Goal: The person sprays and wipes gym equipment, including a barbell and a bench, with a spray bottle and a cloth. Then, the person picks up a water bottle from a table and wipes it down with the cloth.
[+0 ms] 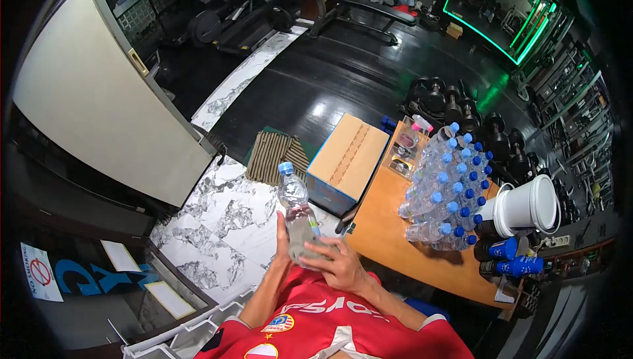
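A clear plastic bottle [294, 191] with a blue cap is held in front of my chest, tilted slightly with its cap pointing away from me. My left hand [281, 243] grips it from the left, near its lower part. From the right, my right hand [339, 265] has its fingers wrapped across the bottle's lower end. A greyish patch [303, 237] covers the lower bottle between the hands; whether it is a cloth or part of the bottle I cannot make out. Many similar bottles [448, 187] with blue caps stand grouped on the wooden table to the right.
A cardboard box [349, 151] stands beside the wooden table [389, 227]. White buckets [527, 206] and blue-and-black containers [504, 257] are right of the bottles. A striped mat [270, 158] lies on the marble floor. A pale door [99, 95] is at left; gym equipment [356, 16] stands beyond.
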Demonstrator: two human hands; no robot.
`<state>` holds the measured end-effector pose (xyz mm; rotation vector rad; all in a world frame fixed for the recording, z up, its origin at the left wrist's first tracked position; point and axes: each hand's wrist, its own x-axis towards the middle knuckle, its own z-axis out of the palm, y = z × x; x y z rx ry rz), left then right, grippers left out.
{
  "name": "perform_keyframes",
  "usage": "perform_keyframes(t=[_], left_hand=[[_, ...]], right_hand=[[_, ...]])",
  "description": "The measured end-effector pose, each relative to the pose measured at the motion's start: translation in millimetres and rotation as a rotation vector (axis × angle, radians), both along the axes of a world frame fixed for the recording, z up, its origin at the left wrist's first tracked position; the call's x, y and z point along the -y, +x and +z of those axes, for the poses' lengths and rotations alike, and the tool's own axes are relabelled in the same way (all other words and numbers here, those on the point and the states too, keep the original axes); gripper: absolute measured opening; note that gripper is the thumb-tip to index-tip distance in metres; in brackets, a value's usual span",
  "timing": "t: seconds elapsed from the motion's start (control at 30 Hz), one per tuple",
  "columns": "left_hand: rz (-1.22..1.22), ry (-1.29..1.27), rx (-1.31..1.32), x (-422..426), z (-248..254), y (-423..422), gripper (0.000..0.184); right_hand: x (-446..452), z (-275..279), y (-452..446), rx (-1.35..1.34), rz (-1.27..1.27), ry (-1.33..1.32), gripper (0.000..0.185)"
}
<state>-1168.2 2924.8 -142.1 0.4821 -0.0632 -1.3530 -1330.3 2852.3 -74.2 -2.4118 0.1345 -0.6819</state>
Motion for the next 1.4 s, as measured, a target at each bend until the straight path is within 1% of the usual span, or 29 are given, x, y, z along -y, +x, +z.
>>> perform_keyframes(t=[0.03,0.07,0.13,0.2,0.27,0.3,0.33,0.4,0.43,0.47,0.5,0.53,0.57,0.6,0.67,0.7,0.73,0.77,0.83,0.87,0.93,1.03,1.07,1.13,1.17,1.2,1.27,1.33,1.4], left_hand=[[0.032,0.168,0.073,0,16,-1,0.070],[0.036,0.169,0.073,1,11,2,0.070],[0.120,0.199,0.348,5,1,6,0.067],[0.066,0.161,0.372,1,3,4,0.064],[-0.043,0.081,0.412,0,13,-4,0.060],[-0.051,0.030,0.460,3,18,-11,0.057],[-0.016,0.055,0.637,8,11,-18,0.058],[-0.043,0.234,0.429,5,4,-33,0.062],[-0.043,0.233,0.427,6,2,-32,0.062],[-0.063,0.214,0.338,7,1,-29,0.064],[-0.085,0.198,0.245,6,0,-27,0.067],[-0.089,0.201,0.239,4,0,-23,0.067],[-0.163,0.175,0.191,3,0,-17,0.068],[-0.231,0.148,0.144,3,0,-13,0.068],[-0.188,0.203,0.192,1,0,-10,0.068],[-0.180,0.190,0.215,-1,-3,-6,0.071],[-0.172,0.177,0.236,-2,-1,-4,0.074],[-0.063,0.146,0.236,-1,5,-7,0.068],[-0.051,0.178,0.210,-7,0,-9,0.064],[-0.050,0.201,0.192,-9,2,-10,0.060],[0.040,0.282,0.254,-6,5,-20,0.060],[0.121,0.238,0.005,-13,8,-13,0.062],[0.149,0.245,-0.004,-20,-3,-7,0.062],[0.175,-0.002,0.012,-36,-37,8,0.062],[0.209,0.001,0.032,-38,-34,13,0.063],[0.244,0.003,0.023,-40,-32,14,0.063],[0.290,0.190,0.054,-51,-13,15,0.062],[0.395,0.201,0.078,-56,-10,14,0.059],[0.362,0.259,0.064,-62,3,8,0.060]], right_hand=[[1,-1,-9,0.017,0.088,0.071,0.051],[7,-6,-14,0.018,0.092,0.072,0.051],[17,-15,-21,0.099,0.209,0.421,0.053],[29,-11,-17,0.165,0.155,0.362,0.056],[36,1,-6,0.339,-0.157,0.191,0.058],[31,10,3,0.243,-0.304,0.182,0.053],[23,11,9,0.243,-0.306,0.183,0.053],[9,9,12,0.071,-0.306,-0.118,0.049],[4,2,8,0.047,-0.268,-0.167,0.049],[3,-2,2,0.043,-0.266,-0.168,0.049],[1,-5,-4,0.041,-0.198,-0.108,0.049],[0,-7,-11,0.038,-0.132,-0.047,0.049],[3,-13,-19,0.038,-0.051,0.042,0.050],[4,-18,-26,0.033,-0.046,0.043,0.050],[6,-21,-38,0.068,0.075,0.440,0.052],[11,-22,-40,0.097,0.085,0.495,0.053],[14,-20,-37,0.093,0.092,0.498,0.053],[17,-17,-35,0.149,-0.034,0.442,0.053],[21,-12,-24,0.197,-0.235,0.391,0.056],[20,-8,-12,0.187,-0.221,0.397,0.056],[13,-1,12,0.004,-0.229,0.203,0.058],[-2,-11,16,-0.011,-0.106,0.233,0.056],[-3,-16,15,-0.021,-0.078,0.239,0.056],[2,-23,10,-0.084,0.197,0.390,0.052],[7,-18,12,-0.122,0.276,0.518,0.048],[14,-19,15,-0.140,0.307,0.517,0.048],[24,-21,26,-0.183,0.227,0.737,0.043],[34,-17,53,-0.059,0.121,0.679,0.040],[43,-11,86,0.003,0.061,0.606,0.044]])
